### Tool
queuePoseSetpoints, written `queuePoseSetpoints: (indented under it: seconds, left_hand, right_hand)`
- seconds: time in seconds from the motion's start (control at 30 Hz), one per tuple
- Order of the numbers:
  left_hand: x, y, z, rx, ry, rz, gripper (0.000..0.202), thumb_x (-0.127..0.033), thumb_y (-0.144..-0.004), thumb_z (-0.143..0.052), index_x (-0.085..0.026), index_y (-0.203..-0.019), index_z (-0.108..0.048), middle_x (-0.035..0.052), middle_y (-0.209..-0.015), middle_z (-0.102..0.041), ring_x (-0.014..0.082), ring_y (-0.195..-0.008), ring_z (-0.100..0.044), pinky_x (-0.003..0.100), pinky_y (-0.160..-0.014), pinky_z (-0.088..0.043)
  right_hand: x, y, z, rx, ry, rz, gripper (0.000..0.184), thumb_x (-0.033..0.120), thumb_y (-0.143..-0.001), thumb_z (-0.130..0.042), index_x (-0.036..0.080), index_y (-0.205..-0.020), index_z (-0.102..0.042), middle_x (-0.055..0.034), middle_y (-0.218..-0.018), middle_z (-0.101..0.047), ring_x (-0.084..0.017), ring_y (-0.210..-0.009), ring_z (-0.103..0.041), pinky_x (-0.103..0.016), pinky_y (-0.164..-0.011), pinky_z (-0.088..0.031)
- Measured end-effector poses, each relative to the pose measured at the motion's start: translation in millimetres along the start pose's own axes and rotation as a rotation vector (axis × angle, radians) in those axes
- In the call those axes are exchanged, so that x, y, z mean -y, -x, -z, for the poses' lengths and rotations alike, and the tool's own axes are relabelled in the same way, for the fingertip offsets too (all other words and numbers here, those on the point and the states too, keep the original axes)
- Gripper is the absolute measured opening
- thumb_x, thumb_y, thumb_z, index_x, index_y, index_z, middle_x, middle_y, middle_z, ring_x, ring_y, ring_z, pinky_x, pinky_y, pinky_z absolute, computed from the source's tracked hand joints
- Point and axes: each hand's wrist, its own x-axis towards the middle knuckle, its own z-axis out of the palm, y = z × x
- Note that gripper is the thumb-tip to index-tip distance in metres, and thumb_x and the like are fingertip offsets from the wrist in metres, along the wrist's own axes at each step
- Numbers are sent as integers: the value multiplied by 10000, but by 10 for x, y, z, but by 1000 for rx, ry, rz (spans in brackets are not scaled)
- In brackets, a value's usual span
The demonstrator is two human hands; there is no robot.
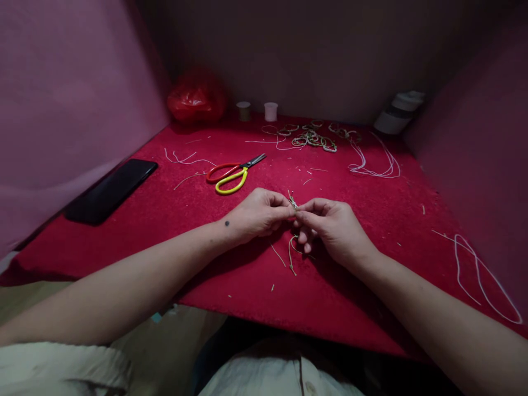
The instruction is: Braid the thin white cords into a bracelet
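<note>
1. Knotted cord [292, 201] is held btwn fingertips over the table [350, 313], approx. mid-width, nearer front edge.
2. L hand [268, 213] grip: thumb + forefinger pinched closed on cord; best used as steady anchor.
3. R hand [330, 223] grip: thumb + index tips also closed on it; tension should be applied small + even, w/o twisting.
4. Cord tails [290, 256], twd front edge, should be kept untangled; attachment can't be told.
5. Scissors [237, 175], btwn L hand + back edge, are best left clear.

Black phone [111, 192], red bag [197, 103] (shiny plastic) and white, dark-banded bottle [399, 113].
</note>
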Motion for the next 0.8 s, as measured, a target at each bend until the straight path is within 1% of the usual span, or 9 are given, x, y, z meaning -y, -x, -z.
queuePoseSetpoints:
  seconds: [0.17,0.27,0.33,0.43,0.53,0.6,0.73,0.77,0.8]
  left_hand:
    - [17,-4,-6,7,-3,-26,155,-181,-821,-549,-152,-671,-575,-78,-397,-396,27,-310,-294,180,-334,-183]
    - [18,3,11,12,-40,-60,147,-206,-820,-568,-154,-683,-576,-71,-405,-425,36,-321,-329,182,-341,-217]
    - [9,8,40,25,-68,-84,151,-221,-827,-567,-150,-694,-581,-59,-427,-458,43,-332,-359,188,-351,-242]
    - [-14,13,108,67,-107,-96,146,-245,-838,-562,-139,-745,-599,-38,-506,-520,47,-360,-398,193,-370,-270]
    - [-38,8,181,101,-218,-81,135,-255,-834,-573,-132,-818,-624,-31,-568,-546,45,-391,-401,188,-389,-281]
    - [-48,0,219,81,-339,-116,128,-233,-830,-570,-126,-818,-640,-31,-577,-545,47,-427,-416,182,-419,-304]
    - [-79,1,266,-59,-616,-327,102,-184,-799,-600,-125,-764,-675,-2,-658,-612,74,-608,-517,183,-585,-399]
    - [-94,11,274,-92,-656,-355,89,-171,-787,-613,-124,-754,-681,6,-680,-628,78,-639,-528,184,-615,-407]
    - [-111,25,281,-107,-662,-356,84,-163,-783,-616,-123,-759,-685,9,-686,-634,77,-641,-528,183,-617,-408]
  right_hand:
    - [63,46,-35,-53,137,23,146,226,-782,-615,157,-660,-575,11,-428,-583,-96,-316,-517,-175,-296,-412]
    - [84,66,-32,-71,164,51,162,220,-781,-617,158,-638,-571,22,-398,-557,-82,-299,-489,-161,-295,-388]
    - [74,62,-9,-57,145,60,166,227,-778,-617,159,-633,-572,25,-397,-553,-78,-290,-473,-161,-290,-377]
    - [34,34,45,0,86,82,156,238,-776,-608,163,-643,-578,28,-431,-565,-78,-292,-461,-172,-278,-367]
    - [10,9,86,21,72,98,142,224,-770,-596,172,-641,-567,40,-434,-550,-73,-287,-431,-176,-266,-340]
    - [15,9,98,7,114,91,156,220,-769,-593,175,-626,-551,45,-403,-525,-68,-276,-408,-169,-263,-310]
    - [31,27,110,-42,164,95,171,210,-766,-593,176,-610,-534,48,-382,-509,-63,-276,-393,-162,-267,-295]
    - [29,26,115,-53,165,100,172,211,-768,-592,175,-610,-536,47,-382,-510,-62,-278,-392,-163,-269,-299]
    - [23,22,121,-59,164,106,173,212,-771,-592,173,-611,-540,45,-384,-513,-62,-280,-392,-164,-270,-304]
